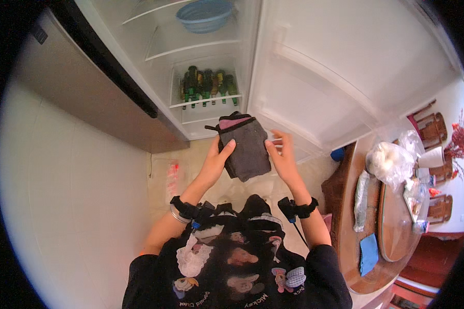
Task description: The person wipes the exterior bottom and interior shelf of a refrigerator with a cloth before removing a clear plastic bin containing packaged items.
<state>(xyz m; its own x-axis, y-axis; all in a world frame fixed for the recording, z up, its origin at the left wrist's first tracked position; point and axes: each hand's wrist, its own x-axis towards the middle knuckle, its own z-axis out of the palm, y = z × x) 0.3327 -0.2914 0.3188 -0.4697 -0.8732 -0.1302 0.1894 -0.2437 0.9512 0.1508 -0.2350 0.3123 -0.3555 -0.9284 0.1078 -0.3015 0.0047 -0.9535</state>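
Note:
A folded dark grey cloth [245,148] with a pink patch, black edging and a hanging loop is held up in front of me. My left hand [216,158] grips its left side, thumb on top and fingers hidden behind. At the right edge, the thumb of my right hand [283,154] meets the cloth, while its other fingers are spread apart from it. Beyond the cloth is an open refrigerator, with several green bottles [208,87] on a low shelf and a light blue plastic basin [205,16] higher up.
The opened refrigerator door [332,69] spans the upper right. A wooden table [348,247] at right bears a blue cloth [369,255], a clear plastic bag [388,162] and a long wrapped item [360,202]. A wall [73,201] runs along the left. Red-marked plastic [173,177] lies on the floor.

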